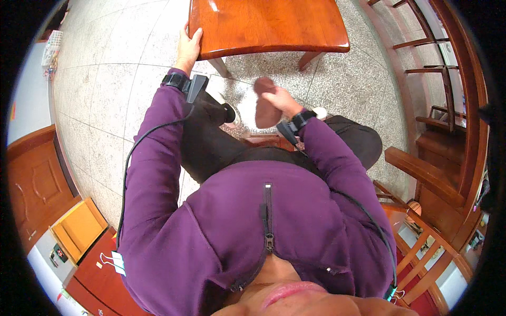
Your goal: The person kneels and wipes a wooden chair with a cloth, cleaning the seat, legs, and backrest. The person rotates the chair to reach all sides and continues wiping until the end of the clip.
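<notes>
My left hand [189,46] grips the left edge of a glossy wooden table [269,23], its thumb on the top near the front corner. The fingers wrap over the side and are partly hidden. In front of my knees, below the table's front edge, my right hand [282,102] is closed around a brown, soft-looking piece, probably a folded cloth [268,114]. It is slightly blurred, bulges above and below the grip, and is apart from the table. A dark device with a cable is strapped to each wrist.
Two table legs [218,66] stand on the speckled tile floor [106,87] ahead of my feet. A slatted wooden chair [425,241] and a basketball [414,211] are at the lower right. Dark wooden framing [454,87] runs along the right. A wooden door [39,185] is at the left.
</notes>
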Tool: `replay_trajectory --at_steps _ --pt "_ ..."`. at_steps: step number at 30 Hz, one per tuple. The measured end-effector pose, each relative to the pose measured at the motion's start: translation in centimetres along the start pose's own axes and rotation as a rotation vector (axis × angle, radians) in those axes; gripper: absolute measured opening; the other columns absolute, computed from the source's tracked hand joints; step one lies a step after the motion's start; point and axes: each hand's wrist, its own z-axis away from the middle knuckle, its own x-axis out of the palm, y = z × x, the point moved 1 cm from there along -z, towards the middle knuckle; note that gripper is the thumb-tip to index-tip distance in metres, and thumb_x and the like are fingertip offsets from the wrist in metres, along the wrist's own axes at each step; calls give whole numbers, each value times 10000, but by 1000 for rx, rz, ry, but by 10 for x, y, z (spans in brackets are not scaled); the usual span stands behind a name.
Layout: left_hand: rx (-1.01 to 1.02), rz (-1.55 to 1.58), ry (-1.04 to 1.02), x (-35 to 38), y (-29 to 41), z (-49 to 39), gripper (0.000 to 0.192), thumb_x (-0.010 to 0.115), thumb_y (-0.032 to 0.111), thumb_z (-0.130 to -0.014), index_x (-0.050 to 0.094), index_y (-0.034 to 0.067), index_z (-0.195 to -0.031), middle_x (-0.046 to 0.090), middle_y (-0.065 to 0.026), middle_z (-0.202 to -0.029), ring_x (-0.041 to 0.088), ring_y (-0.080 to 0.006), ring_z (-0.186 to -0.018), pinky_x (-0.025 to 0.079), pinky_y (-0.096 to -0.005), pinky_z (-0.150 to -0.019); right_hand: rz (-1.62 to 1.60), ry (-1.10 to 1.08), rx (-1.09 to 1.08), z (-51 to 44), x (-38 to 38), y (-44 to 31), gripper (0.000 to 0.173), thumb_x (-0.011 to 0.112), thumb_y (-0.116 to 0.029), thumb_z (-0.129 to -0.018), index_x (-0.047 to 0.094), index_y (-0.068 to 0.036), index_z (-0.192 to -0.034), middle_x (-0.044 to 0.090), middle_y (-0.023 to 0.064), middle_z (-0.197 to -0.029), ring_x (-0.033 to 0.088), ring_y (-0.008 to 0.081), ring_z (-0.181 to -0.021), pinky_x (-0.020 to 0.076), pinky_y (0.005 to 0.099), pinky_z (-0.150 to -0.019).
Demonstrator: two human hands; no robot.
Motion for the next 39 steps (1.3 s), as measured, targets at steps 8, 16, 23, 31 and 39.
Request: replay_trajectory --at_steps 8,16,23,31,39 --pt "7 -28 14 1 -7 -5 565 561 286 -838 333 75 -1310 512 -212 -1192 518 -302 -1081 393 -351 -917 -875 127 272 -38 2 21 400 552 -229 -874 453 -52 -1219 555 111 -1147 545 264 -1036 458 420 -860" --pt "69 -347 53 1 16 11 540 525 267 -849 333 36 -1297 503 -253 -1175 495 -373 -1092 390 -395 -925 -766 182 -156 -155 115 -43 452 533 -244 -879 403 -46 -1264 444 62 -1269 412 183 -1140 350 330 -932" --pt "56 -168 -31 2 18 13 532 507 141 -859 288 6 -1325 466 -212 -1217 465 -271 -1133 355 -336 -958 -720 170 -79 -199 134 22 492 501 -271 -889 351 -33 -1293 424 71 -1281 401 216 -1160 344 344 -951" --pt "-58 8 -95 6 30 20 569 401 15 -856 150 -42 -1364 303 -207 -1350 319 -259 -1249 221 -353 -1041 -760 134 201 -278 157 90 481 499 -262 -889 356 -31 -1286 456 73 -1250 437 230 -1122 367 351 -924" --pt "-64 -76 -126 4 32 19 589 401 15 -850 130 -47 -1369 280 -211 -1366 294 -270 -1266 197 -365 -1053 -854 60 320 -270 156 86 470 497 -252 -888 361 -29 -1279 488 75 -1219 472 245 -1083 390 357 -896"
